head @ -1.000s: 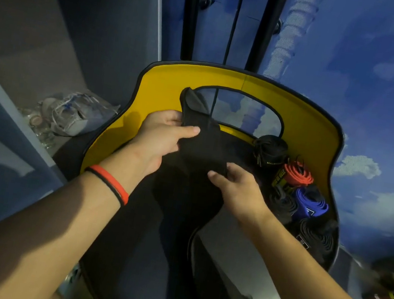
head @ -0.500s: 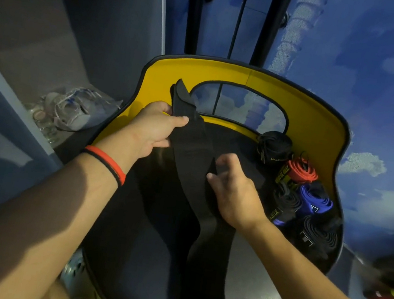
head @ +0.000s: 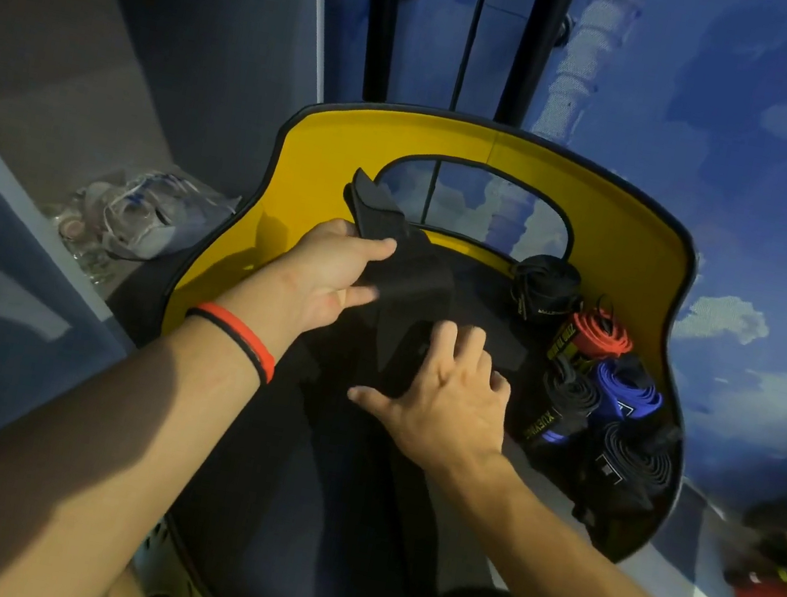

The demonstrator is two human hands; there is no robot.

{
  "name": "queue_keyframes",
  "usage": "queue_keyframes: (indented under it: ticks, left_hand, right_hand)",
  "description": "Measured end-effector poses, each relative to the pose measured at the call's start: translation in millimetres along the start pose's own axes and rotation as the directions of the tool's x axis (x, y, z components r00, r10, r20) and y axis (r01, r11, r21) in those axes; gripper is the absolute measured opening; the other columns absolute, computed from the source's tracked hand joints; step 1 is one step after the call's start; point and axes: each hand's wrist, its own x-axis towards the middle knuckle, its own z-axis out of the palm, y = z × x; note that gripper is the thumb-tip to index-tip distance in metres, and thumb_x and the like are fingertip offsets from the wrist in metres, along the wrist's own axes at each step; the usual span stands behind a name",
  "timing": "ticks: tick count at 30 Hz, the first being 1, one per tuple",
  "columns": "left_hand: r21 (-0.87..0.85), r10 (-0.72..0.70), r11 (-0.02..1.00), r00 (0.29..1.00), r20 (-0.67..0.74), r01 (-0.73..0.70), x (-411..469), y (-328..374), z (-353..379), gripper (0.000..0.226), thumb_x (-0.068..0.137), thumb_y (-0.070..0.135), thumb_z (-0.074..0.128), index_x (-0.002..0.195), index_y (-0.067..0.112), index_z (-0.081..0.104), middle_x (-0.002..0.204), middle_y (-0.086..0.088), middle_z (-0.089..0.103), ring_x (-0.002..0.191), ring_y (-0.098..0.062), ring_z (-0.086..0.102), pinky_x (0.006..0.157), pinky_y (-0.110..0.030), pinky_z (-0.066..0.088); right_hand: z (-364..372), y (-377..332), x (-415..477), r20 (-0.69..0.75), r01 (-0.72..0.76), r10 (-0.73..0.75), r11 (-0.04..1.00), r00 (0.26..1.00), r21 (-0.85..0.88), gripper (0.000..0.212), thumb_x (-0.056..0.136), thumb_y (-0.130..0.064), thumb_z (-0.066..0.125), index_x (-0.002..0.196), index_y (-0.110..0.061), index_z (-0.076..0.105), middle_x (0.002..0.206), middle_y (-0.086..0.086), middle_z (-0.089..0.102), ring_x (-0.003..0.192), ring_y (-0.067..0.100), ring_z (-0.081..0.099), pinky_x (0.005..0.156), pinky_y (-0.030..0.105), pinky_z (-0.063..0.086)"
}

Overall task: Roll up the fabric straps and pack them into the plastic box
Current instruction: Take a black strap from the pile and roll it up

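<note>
My left hand (head: 333,272) pinches the strap (head: 411,275) at its far end; it runs lengthwise toward me under my flat, spread right hand (head: 441,405).

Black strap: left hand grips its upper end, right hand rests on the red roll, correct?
No. The head view shows the right hand flat on the black strap itself, apart from the red roll. The left hand does grip its upper end.

Cloud-painted blue wall (head: 770,153), grey panel (head: 115,17), yellow-backed chair (head: 628,223)
</note>
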Motion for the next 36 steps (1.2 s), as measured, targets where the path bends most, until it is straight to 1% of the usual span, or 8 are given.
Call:
queue_keyframes:
  ticks: [5, 17, 20, 26, 28, 30, 33, 36]
  left_hand:
    - [-0.039, -0.007, 0.999, 1.0, 0.028, 0.008, 3, 0, -1, 0.018, 0.097, 0.007, 0.067, 0.114, 0.014, 0.063, 0.116, -0.007, 0.073, 0.108, -0.023, 0.07, 0.08, -0.041, 0.063]
    - [0.361, 0.055, 0.932, 0.986, -0.156, 0.005, 43, -47, -43, 0.019, 0.085, 0.009, 0.081, 0.097, 0.013, 0.066, 0.104, -0.007, 0.074, 0.091, -0.019, 0.069, 0.071, -0.031, 0.055]
    - [0.454, 0.033, 0.888, 0.977, -0.21, 0.068, 56, -64, -55, 0.045, 0.078, 0.013, 0.087, 0.116, 0.003, 0.066, 0.108, -0.011, 0.074, 0.098, -0.026, 0.07, 0.081, -0.041, 0.06]
    - [0.494, 0.017, 0.856, 0.947, -0.322, 0.153, 55, -67, -52, 0.089, 0.075, 0.021, 0.091, 0.147, 0.019, 0.039, 0.146, -0.01, 0.048, 0.131, -0.034, 0.052, 0.09, -0.045, 0.054]
    - [0.739, 0.182, 0.663, 0.931, -0.315, 0.12, 47, -57, -45, 0.085, 0.079, 0.019, 0.088, 0.147, 0.022, 0.038, 0.151, -0.011, 0.035, 0.136, -0.036, 0.042, 0.096, -0.047, 0.049]
    - [0.947, 0.381, 0.307, 0.924, -0.027, -0.099, 35, -49, -38, 0.047, 0.082, 0.019, 0.083, 0.121, 0.027, 0.059, 0.138, -0.004, 0.044, 0.129, -0.03, 0.047, 0.097, -0.043, 0.049]
    - [0.891, 0.079, 0.046, 0.89, 0.448, -0.453, 17, -53, -28, 0.017, 0.086, 0.021, 0.079, 0.092, 0.035, 0.071, 0.113, 0.008, 0.059, 0.106, -0.018, 0.062, 0.095, -0.039, 0.053]
    - [0.842, -0.179, -0.128, 0.847, 0.5, -0.524, 7, -63, -22, 0.027, 0.092, 0.026, 0.072, 0.118, 0.033, 0.069, 0.131, 0.011, 0.052, 0.114, -0.017, 0.059, 0.098, -0.04, 0.051]
  right_hand:
    - [10, 4, 8, 0.034, -0.039, 0.034, 0.99, 0.999, 0.137, 0.084, 0.078, -0.05, 0.078, 0.137, -0.023, 0.025, 0.13, 0.005, 0.038, 0.124, 0.029, 0.045, 0.098, 0.046, 0.045]
    - [36, 26, -16, 0.231, 0.131, -0.12, 0.991, 0.966, -0.035, 0.071, 0.088, -0.059, 0.064, 0.143, -0.032, 0.029, 0.136, 0.005, 0.04, 0.128, 0.026, 0.043, 0.103, 0.043, 0.045]
    - [41, 26, -15, 0.232, 0.153, -0.134, 0.986, 0.964, -0.066, 0.065, 0.091, -0.058, 0.061, 0.143, -0.031, 0.034, 0.138, 0.005, 0.039, 0.128, 0.026, 0.04, 0.104, 0.042, 0.044]
    - [39, 27, -4, 0.216, 0.145, -0.133, 0.989, 0.967, -0.041, 0.066, 0.09, -0.057, 0.063, 0.145, -0.028, 0.041, 0.139, 0.005, 0.043, 0.129, 0.027, 0.041, 0.105, 0.042, 0.043]
    - [39, 29, 1, 0.203, 0.13, -0.121, 0.991, 0.972, -0.031, 0.066, 0.089, -0.057, 0.063, 0.145, -0.028, 0.043, 0.139, 0.005, 0.045, 0.129, 0.027, 0.042, 0.106, 0.042, 0.042]
    - [38, 30, 6, 0.197, 0.112, -0.106, 0.994, 0.975, -0.015, 0.065, 0.089, -0.056, 0.064, 0.145, -0.027, 0.044, 0.138, 0.005, 0.046, 0.129, 0.027, 0.043, 0.106, 0.042, 0.042]
    - [37, 29, 11, 0.21, 0.104, -0.103, 0.995, 0.972, 0.003, 0.063, 0.088, -0.053, 0.066, 0.143, -0.027, 0.046, 0.137, 0.006, 0.047, 0.128, 0.028, 0.043, 0.104, 0.042, 0.043]
    - [36, 27, 14, 0.226, 0.101, -0.096, 0.995, 0.969, -0.009, 0.065, 0.088, -0.052, 0.066, 0.144, -0.028, 0.043, 0.14, 0.007, 0.045, 0.13, 0.028, 0.042, 0.105, 0.043, 0.042]
